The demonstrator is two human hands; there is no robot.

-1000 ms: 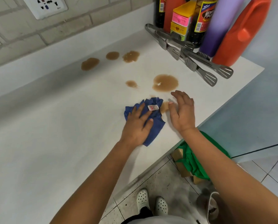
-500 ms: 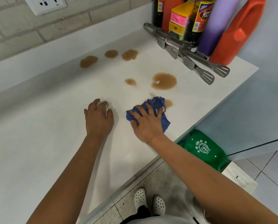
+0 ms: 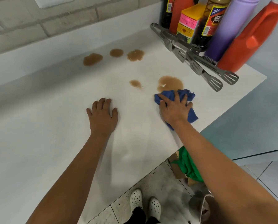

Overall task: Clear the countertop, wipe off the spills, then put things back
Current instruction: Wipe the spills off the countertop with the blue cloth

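A blue cloth point(image 3: 190, 96) lies on the white countertop point(image 3: 38, 126) at the near edge of a large brown spill point(image 3: 170, 82). My right hand point(image 3: 175, 109) presses flat on the cloth with fingers spread. My left hand point(image 3: 102, 117) rests flat on the bare counter, well left of the cloth. A small brown spot point(image 3: 135, 83) sits left of the large spill. Three more brown puddles point(image 3: 116, 52) line up nearer the wall.
Metal tongs point(image 3: 199, 62) lie at the back right in front of an orange jug point(image 3: 251, 41), a purple bottle point(image 3: 228, 29), a dark sauce bottle point(image 3: 211, 21) and a yellow-pink box point(image 3: 190, 21). The counter's right edge drops to the floor, where a green bag point(image 3: 188, 165) sits.
The cloth passed from my left hand to my right. My right hand has pushed it forward to the large spill, over the small stain near the edge. My left hand rests flat on the counter.
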